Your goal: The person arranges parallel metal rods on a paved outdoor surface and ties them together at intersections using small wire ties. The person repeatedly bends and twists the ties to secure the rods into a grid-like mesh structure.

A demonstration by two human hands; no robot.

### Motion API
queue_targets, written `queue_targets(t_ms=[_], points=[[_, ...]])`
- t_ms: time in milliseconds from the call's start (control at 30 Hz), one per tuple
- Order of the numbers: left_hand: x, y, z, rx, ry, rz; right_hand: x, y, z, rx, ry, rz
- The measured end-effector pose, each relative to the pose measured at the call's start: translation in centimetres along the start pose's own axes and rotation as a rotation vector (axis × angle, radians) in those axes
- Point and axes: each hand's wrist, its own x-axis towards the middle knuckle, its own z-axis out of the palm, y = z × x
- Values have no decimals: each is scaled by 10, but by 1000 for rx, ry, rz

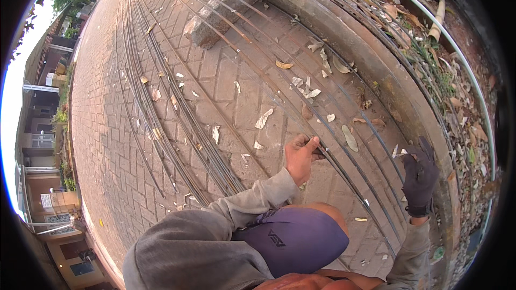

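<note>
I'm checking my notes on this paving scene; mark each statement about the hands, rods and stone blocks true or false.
1. The left hand is bare and grips a thin metal rod. True.
2. The right hand is bare. False: it wears a dark glove.
3. Long rods lie across brick paving. True.
4. Stone blocks sit right beside the left hand. False: they lie far up the paving.
5. Dry leaves are scattered about. True.

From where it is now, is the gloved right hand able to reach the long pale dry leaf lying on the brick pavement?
Probably yes: the right hand is near the leaf, with only thin steel rods between.
</note>
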Motion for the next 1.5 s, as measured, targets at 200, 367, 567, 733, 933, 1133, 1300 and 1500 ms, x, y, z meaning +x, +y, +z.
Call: queue_targets(t_ms=[200, 367, 567, 733, 933, 1133, 1300, 1500], points=[[5, 14, 13, 121, 140, -142, -55, -41, -74, 48, -51, 247], [-5, 24, 28, 82, 391, -164, -130, -128, -129, -37, -304, 389], [-79, 97, 31, 151, 456, -50, -238, -281, -206, 100, -331, 921], [-135, 250, -7, 156, 430, 35, -310, -439, -254, 288, 94, 1822], [-142, 461, -99, 150, 358, -26, -363, -615, -240, 416, 387, 2242], [-141, 604, -196, 85, 404, 47, -334, -670, -172, -140, -228, 1365], [-169, 674, -245, 40, 456, 107, -309, -666, -117, -110, -173, 1260], [-201, 732, -261, 4, 703, 333, -318, -734, -55, 66, -16, 1433]])
